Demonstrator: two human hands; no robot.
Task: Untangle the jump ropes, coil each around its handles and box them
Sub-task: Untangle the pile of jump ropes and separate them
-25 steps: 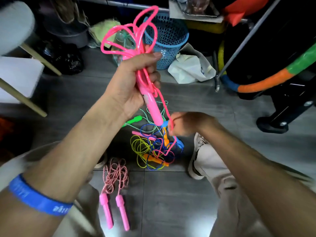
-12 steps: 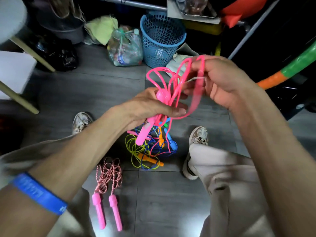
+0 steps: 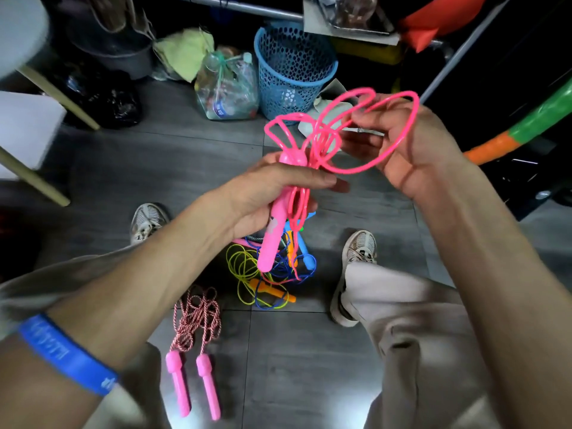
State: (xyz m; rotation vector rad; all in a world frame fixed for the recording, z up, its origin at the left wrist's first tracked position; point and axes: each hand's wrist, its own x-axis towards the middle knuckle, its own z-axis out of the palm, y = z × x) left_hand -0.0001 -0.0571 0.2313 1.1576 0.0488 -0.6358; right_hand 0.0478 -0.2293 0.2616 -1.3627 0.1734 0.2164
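1. The pink handles (image 3: 272,230) of a pink plastic jump rope (image 3: 312,131) are gripped in the left hand (image 3: 263,193), fingers curled round them, above the floor between the knees
2. A loop of that rope's cord is pinched by the right hand (image 3: 411,150), thumb and fingers closed on it; further loops fan out above the handles
3. How many handles are enclosed by the left hand cannot be told for certain; one is plainly seen
4. A risk is judged: the springy loops could slip from the pinch and spring open, since stiff plastic cord resists tight coiling
5. A second risk: a strand is seen hanging from the held rope toward the tangled pile (image 3: 269,274) beneath, so the pile could be dragged up, or a knot tightened, if the cord is pulled hard
6. Counted: two hands, both holding; one rope in hand; one striped rope with two pink handles (image 3: 193,351) laid apart on the floor (image 3: 185,156), cord gathered but not wound round the handles
7. In the pile, yellow, blue and orange pieces are seen; the number of ropes there cannot be told
8. One blue basket (image 3: 294,69) is seen behind; no box is identified
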